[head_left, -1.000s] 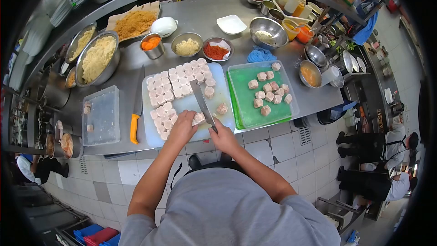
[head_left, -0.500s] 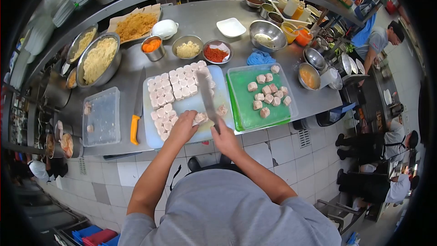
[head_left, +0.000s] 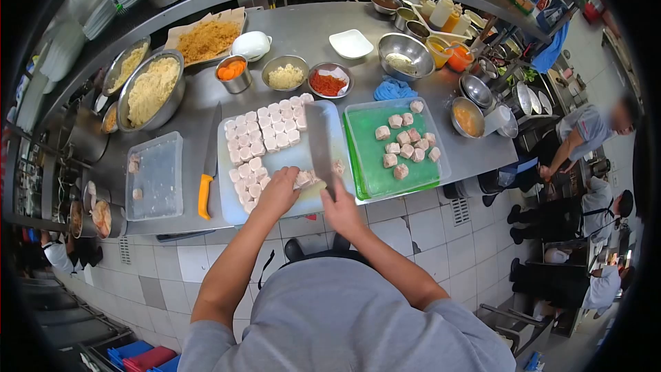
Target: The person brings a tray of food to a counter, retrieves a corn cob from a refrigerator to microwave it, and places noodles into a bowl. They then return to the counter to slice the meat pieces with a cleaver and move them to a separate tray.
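My right hand (head_left: 339, 208) is closed round the handle of a wide-bladed knife (head_left: 320, 141), its blade pointing away from me over the white cutting board (head_left: 281, 163). Beside it, my left hand (head_left: 280, 191) presses its fingers on a pale piece of food (head_left: 305, 179) near the board's front edge. A small piece (head_left: 337, 167) lies just right of the blade. Rows of pale round pieces (head_left: 279, 124) cover the board's back and left. To the right, a clear tray (head_left: 365, 131) over a green board holds several loose chunks (head_left: 406, 139).
An orange-handled knife (head_left: 205, 193) and a clear container (head_left: 153, 208) lie left. Behind are bowls of carrot (head_left: 232, 69), chopped garlic-like food (head_left: 285, 76) and red shreds (head_left: 326, 83). A blue cloth (head_left: 394, 88) lies behind the tray. Several people stand at the right, one (head_left: 585, 131) nearest the counter.
The knife blade has tilted and shifted slightly, now showing more of its broad side. The person at the upper right has moved nearer and turned. My left hand has barely moved.
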`<move>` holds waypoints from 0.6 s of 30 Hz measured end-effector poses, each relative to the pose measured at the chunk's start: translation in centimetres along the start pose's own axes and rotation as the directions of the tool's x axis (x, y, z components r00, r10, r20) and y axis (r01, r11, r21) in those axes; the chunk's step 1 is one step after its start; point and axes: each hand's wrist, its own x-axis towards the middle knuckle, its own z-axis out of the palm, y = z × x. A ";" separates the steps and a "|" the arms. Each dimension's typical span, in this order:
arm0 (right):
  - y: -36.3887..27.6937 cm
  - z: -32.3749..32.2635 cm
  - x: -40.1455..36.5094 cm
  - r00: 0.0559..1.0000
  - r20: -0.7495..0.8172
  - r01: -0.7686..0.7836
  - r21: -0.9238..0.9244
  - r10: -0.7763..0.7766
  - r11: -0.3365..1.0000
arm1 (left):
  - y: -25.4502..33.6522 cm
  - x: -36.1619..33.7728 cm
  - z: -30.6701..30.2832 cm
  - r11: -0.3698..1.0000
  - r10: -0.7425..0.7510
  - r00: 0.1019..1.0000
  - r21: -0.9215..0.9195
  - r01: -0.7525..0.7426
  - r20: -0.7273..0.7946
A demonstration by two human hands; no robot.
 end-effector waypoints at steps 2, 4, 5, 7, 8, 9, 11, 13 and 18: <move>2.3 1.6 0.4 0.995 0.094 -0.010 -0.147 0.024 0.989 | 0.0 -0.1 -0.1 1.000 -0.005 1.000 0.009 0.005 0.002; 3.5 1.9 0.8 0.996 0.084 0.030 -0.121 -0.020 0.992 | -0.3 -0.3 -0.2 1.000 -0.016 1.000 0.015 0.016 0.002; 3.5 1.7 0.9 0.996 0.073 0.067 -0.100 -0.060 0.993 | -0.3 -0.2 -0.3 1.000 -0.026 1.000 0.012 0.025 0.017; 3.4 0.5 1.6 0.988 0.143 -0.056 -0.052 0.063 0.997 | -0.6 0.2 -0.4 0.999 -0.037 0.999 0.007 0.036 0.018; 3.3 -0.1 2.0 0.958 0.218 -0.190 -0.008 0.187 0.982 | -0.9 0.2 -0.4 1.000 -0.014 1.000 0.001 0.014 0.022; 3.3 -0.7 2.3 0.957 0.222 -0.187 -0.010 0.184 0.982 | -1.2 0.0 -0.3 1.000 0.008 1.000 -0.005 -0.008 0.027; 1.5 -2.3 2.5 0.875 0.361 -0.367 0.063 0.322 0.928 | -1.1 0.0 -0.5 1.000 0.010 0.999 -0.013 -0.009 0.036; -0.6 -2.0 1.9 0.871 0.336 -0.388 0.018 0.359 0.922 | -1.0 0.2 -0.6 1.000 0.010 0.999 -0.020 -0.009 0.043; -3.3 -1.1 0.2 1.000 -0.001 0.004 0.054 -0.004 0.999 | -0.8 0.1 -0.5 1.000 -0.021 0.999 -0.014 0.022 0.033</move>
